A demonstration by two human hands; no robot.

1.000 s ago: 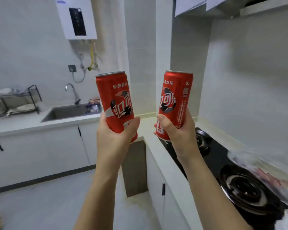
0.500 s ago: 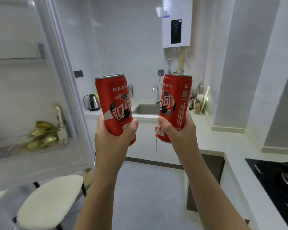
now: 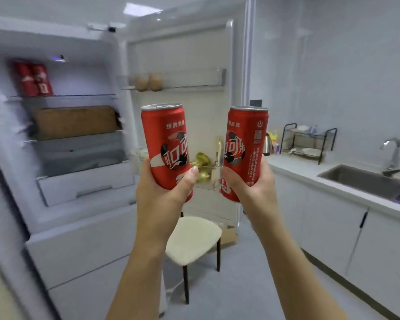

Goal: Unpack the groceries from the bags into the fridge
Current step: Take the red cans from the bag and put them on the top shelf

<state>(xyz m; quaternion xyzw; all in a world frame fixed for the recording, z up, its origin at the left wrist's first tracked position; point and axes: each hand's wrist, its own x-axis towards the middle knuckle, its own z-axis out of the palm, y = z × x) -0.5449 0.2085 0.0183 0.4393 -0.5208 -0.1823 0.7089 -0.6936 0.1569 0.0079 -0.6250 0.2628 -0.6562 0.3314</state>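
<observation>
My left hand [image 3: 162,199] grips a tall red cola can [image 3: 165,139] upright, and my right hand [image 3: 252,190] grips a second red cola can [image 3: 246,144] the same way. Both cans are held up side by side in front of the open white fridge [image 3: 83,195]. Two more red cans [image 3: 34,79] stand at the back left of the fridge's top shelf. A brown box [image 3: 74,121] fills the shelf below. The open fridge door [image 3: 183,54] carries brown round items [image 3: 148,82] in its upper bin and gold-wrapped items [image 3: 202,161] lower down.
A cream-seated stool [image 3: 194,239] stands on the floor below the fridge door, a cardboard box [image 3: 229,234] behind it. On the right a white counter [image 3: 310,172] holds a kettle [image 3: 266,144], a black dish rack [image 3: 307,142], a steel sink [image 3: 360,181] and a tap [image 3: 391,153].
The view has swung left from the stove and counter corner to the open fridge. Both hands keep the same hold on the two cans, still raised side by side.
</observation>
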